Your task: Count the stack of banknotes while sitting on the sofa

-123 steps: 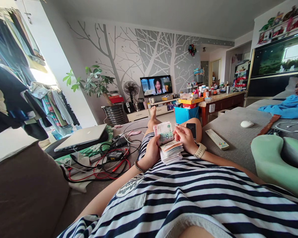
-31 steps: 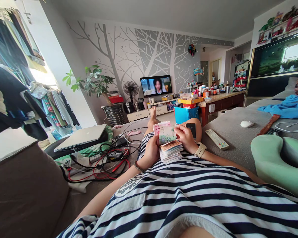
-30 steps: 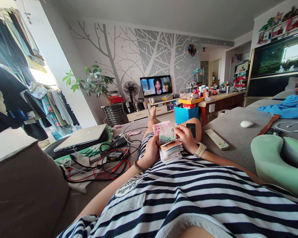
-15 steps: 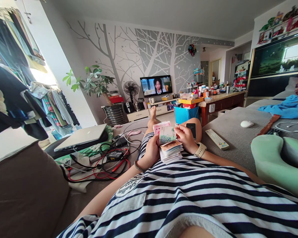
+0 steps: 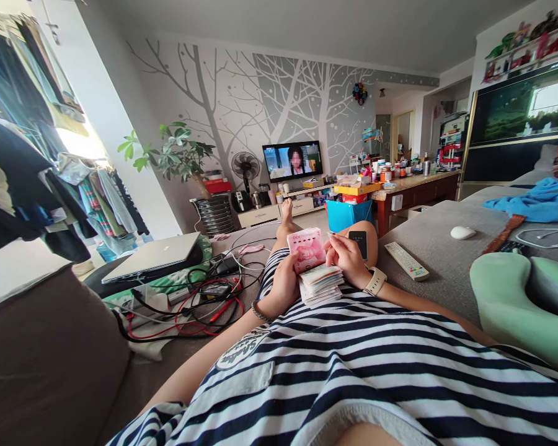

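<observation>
My left hand (image 5: 284, 280) is closed on pink 100 banknotes (image 5: 307, 249), held upright above my lap with the thumb across their near face. Just below them rests a thick stack of folded banknotes (image 5: 322, 291) on my striped clothing, with a pale greenish note on top. My right hand (image 5: 348, 260) is beside the pink notes, above the stack's right side. Its fingers are curled in and pinched together; whether anything small is between them, I cannot make out.
A phone (image 5: 358, 245) lies against my right thigh. On the sofa to the right are a remote control (image 5: 406, 261), a white mouse (image 5: 462, 232) and a green neck pillow (image 5: 506, 291). At left lie a laptop (image 5: 151, 257) and tangled cables (image 5: 209, 303).
The green 50 note held in front of the pink notes has gone down onto the stack, uncovering the pink notes. My right hand has let go of it and curled its fingers.
</observation>
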Available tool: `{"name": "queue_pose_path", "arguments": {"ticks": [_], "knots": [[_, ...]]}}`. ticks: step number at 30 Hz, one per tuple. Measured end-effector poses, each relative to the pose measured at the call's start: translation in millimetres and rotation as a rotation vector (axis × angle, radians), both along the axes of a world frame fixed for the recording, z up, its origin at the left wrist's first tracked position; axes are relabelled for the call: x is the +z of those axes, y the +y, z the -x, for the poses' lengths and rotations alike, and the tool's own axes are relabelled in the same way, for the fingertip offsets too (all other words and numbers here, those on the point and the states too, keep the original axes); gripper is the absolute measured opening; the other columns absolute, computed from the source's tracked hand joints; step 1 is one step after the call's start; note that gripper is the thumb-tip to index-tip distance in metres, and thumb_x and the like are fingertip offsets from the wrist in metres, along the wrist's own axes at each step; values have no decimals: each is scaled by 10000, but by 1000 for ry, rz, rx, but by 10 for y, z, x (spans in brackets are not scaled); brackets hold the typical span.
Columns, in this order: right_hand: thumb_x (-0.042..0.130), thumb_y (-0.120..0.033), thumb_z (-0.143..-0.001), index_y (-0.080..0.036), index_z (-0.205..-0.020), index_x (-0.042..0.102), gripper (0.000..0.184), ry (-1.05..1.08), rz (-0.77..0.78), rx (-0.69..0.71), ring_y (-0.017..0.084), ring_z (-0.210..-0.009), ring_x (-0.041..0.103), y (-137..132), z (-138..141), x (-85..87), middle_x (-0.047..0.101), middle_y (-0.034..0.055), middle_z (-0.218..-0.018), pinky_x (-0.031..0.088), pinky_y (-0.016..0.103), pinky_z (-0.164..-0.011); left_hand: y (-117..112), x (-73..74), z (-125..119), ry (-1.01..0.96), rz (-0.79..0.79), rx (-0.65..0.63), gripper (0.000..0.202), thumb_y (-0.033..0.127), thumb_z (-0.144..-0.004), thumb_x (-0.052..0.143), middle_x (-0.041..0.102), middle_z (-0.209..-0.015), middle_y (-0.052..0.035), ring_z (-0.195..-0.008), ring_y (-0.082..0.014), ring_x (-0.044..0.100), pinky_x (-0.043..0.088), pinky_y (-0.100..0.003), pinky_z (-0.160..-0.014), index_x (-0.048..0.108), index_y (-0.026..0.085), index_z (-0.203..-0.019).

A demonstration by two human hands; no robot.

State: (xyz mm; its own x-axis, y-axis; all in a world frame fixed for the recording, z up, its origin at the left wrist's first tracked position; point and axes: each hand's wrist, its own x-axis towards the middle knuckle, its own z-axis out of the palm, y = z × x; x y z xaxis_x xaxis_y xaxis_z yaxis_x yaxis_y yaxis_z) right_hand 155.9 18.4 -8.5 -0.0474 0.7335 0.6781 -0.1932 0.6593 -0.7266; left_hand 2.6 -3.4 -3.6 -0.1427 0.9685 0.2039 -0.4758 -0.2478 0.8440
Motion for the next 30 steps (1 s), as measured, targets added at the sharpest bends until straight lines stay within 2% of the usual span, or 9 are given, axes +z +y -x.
{"name": "queue_pose_path", "arguments": {"ticks": [3,8,15,18,21,25,30], "knots": [[529,-636,-876,-198,-740,559,459,-17,-8,-2,127,-427,445,9,6,-13,495,-32,-451,348,262,-490,39,-43,16,5,5,-91,191,314,-647,730,659,-648,-23,-652,-198,642,523,-319,-661,625,168,-712],[666,-582,-789,-211,-767,502,406,37,19,-128,132,-490,475,61,14,-21,509,-44,-538,343,253,-498,-4,-31,18,37,-10,-114,156,290,-657,736,670,-657,-19,-711,-220,672,541,-338,-693,634,184,-708],[603,-565,-838,-196,-674,493,419,-56,-31,-182,130,-547,423,103,1,-48,466,-25,-585,313,256,-519,-8,-27,3,28,-9,-168,236,287,-627,774,684,-700,-28,-751,-227,677,533,-334,-700,654,174,-795],[584,-575,-848,-194,-666,497,431,-47,-54,-176,134,-569,424,77,-4,-36,469,-18,-601,329,258,-539,15,-29,2,-4,0,-124,189,313,-673,731,657,-661,-12,-699,-204,651,515,-312,-665,648,170,-764],[565,-559,-865,-193,-671,508,418,-28,-78,-167,138,-579,429,32,-6,-9,472,-14,-601,341,257,-546,-9,6,-10,-19,21,-15,124,258,-732,661,599,-577,14,-566,-146,559,462,-268,-589,611,174,-655],[547,-536,-883,-194,-666,515,407,-47,-100,-183,139,-564,415,-14,-11,10,453,-17,-573,335,256,-530,-102,93,-35,40,34,49,240,174,-770,594,486,-474,41,-454,-96,384,343,-236,-484,540,179,-537],[561,-511,-887,-182,-717,566,370,-23,-106,-163,133,-564,424,-13,-5,3,486,-14,-598,337,254,-531,-225,192,-71,93,28,82,337,109,-823,497,470,-459,28,-455,-92,320,246,-230,-447,518,170,-493]]}}
